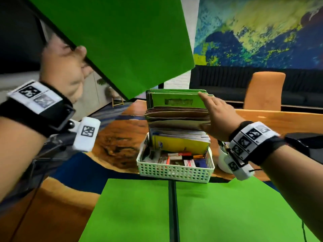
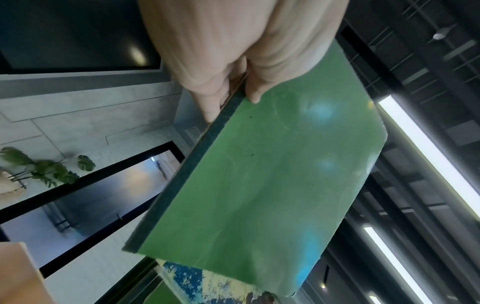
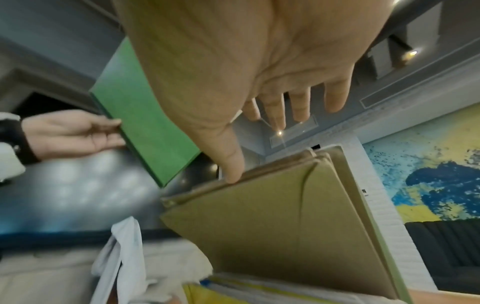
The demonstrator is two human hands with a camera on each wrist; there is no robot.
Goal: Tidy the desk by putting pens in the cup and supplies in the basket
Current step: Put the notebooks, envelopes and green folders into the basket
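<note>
Head view first: a glossy wood-and-blue-resin surface (image 1: 122,137) fills the middle of the frame, an orange chair (image 1: 264,90) and a dark sofa (image 1: 227,81) sit at upper right under a blue-and-yellow mural (image 1: 262,32). Upper left, the left hand (image 1: 64,70) pinches a green notebook (image 1: 125,42) by its dark spine, raised clear off the surface, long axis slanting from upper left down toward centre. Centre frame, the white perforated basket (image 1: 174,170) holds upright notebooks and folders (image 1: 178,119), long edges running left to right. The right hand (image 1: 218,117), fingers straight and spread, presses against their right edge. Two more green notebooks (image 1: 227,212) lie flat along the bottom.
</note>
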